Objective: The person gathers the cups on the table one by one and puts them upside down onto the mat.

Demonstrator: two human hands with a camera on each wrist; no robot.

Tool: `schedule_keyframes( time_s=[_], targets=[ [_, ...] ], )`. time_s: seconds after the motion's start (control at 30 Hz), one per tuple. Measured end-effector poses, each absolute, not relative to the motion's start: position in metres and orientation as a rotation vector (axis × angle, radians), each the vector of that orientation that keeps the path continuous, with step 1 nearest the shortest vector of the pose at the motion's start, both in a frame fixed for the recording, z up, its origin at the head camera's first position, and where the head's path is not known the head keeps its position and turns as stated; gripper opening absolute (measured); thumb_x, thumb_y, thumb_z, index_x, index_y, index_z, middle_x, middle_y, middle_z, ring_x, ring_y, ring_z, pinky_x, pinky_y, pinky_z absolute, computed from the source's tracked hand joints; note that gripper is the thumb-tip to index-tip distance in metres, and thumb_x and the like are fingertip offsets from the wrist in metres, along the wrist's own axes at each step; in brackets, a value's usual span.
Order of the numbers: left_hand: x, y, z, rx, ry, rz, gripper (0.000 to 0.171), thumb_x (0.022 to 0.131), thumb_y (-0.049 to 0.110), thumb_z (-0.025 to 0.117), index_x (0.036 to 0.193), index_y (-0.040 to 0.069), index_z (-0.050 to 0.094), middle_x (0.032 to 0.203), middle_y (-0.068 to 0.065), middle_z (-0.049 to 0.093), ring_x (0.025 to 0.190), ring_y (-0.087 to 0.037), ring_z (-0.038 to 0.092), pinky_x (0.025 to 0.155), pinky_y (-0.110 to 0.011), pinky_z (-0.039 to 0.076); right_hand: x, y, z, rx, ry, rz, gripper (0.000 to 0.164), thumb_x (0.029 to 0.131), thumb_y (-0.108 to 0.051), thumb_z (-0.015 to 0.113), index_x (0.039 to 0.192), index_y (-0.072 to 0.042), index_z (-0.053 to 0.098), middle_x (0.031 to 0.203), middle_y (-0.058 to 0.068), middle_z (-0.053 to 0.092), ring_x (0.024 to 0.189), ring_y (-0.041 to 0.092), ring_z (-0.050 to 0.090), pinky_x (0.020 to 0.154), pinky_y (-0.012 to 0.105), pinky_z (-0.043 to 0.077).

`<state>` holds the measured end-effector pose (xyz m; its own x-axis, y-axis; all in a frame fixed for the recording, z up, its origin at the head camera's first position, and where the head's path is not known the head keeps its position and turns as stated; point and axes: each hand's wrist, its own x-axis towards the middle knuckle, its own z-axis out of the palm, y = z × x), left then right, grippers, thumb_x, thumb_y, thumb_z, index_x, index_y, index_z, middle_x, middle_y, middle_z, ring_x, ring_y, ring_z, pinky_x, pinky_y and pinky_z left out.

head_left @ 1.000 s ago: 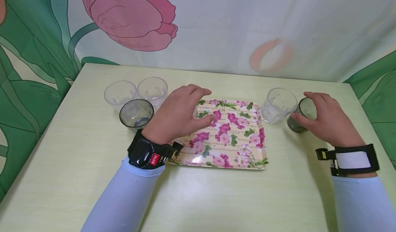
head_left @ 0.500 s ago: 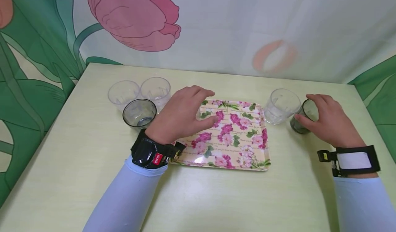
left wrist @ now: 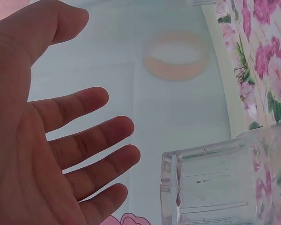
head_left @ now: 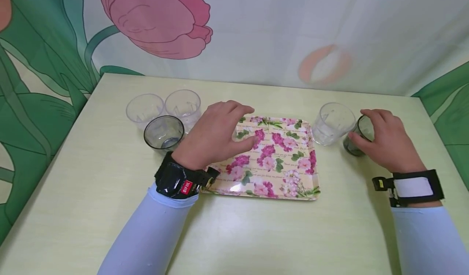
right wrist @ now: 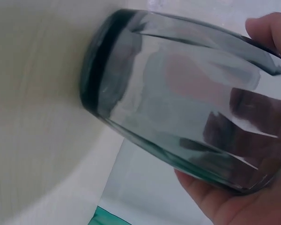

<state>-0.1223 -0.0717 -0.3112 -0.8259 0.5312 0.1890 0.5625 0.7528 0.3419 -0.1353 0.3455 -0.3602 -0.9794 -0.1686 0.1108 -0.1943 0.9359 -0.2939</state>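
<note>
My right hand (head_left: 386, 142) grips a smoky grey glass (head_left: 352, 145) near its rim, thumb on one side and fingers on the other. In the right wrist view the base of that glass sits right at the pale tabletop. Over the left part of a floral tray (head_left: 269, 177), my left hand (head_left: 210, 136) is held with fingers loosely spread and nothing in them. The left wrist view shows a clear tumbler (left wrist: 213, 187) on the tray, just past those fingertips and apart from them. From the head view that tumbler is mostly hidden behind the left hand.
Two clear tumblers (head_left: 144, 110) and another smoky glass (head_left: 163, 133) cluster at the table's left, close by the left wrist. A clear tumbler (head_left: 332, 124) stands between the tray and the held glass. Behind the table (head_left: 256, 234) hangs a flower-printed curtain (head_left: 256, 34).
</note>
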Motion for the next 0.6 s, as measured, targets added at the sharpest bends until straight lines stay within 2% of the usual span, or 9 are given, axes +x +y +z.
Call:
schedule_keyframes(
  time_s=[0.17, 0.6],
  targets=[
    [-0.1230, -0.0720, -0.3112, -0.893, -2.863, -0.598, 0.064, 0.090, 0.052, 0.065, 0.140, 0.012, 0.056, 0.135, -0.006, 0.059, 0.127, -0.026, 0.054, 0.111, -0.042, 0.040, -0.1352, 0.3440, -0.3611, 0.266, -2.991, 0.460, 0.069, 0.092, -0.036, 0.069, 0.144, 0.002, 0.043, 0.141, 0.033, 0.041, 0.129, 0.056, 0.034, 0.104, 0.068, 0.031],
    [-0.1213, -0.0723, -0.3091, -0.892, -2.868, -0.597, 0.064, 0.090, 0.051, 0.065, 0.140, 0.012, 0.056, 0.134, -0.007, 0.060, 0.126, -0.026, 0.054, 0.110, -0.041, 0.041, -0.1329, 0.3448, -0.3566, 0.237, -2.985, 0.529, 0.069, 0.091, -0.040, 0.069, 0.142, 0.000, 0.046, 0.142, 0.032, 0.041, 0.129, 0.055, 0.036, 0.102, 0.070, 0.032]
  ],
)
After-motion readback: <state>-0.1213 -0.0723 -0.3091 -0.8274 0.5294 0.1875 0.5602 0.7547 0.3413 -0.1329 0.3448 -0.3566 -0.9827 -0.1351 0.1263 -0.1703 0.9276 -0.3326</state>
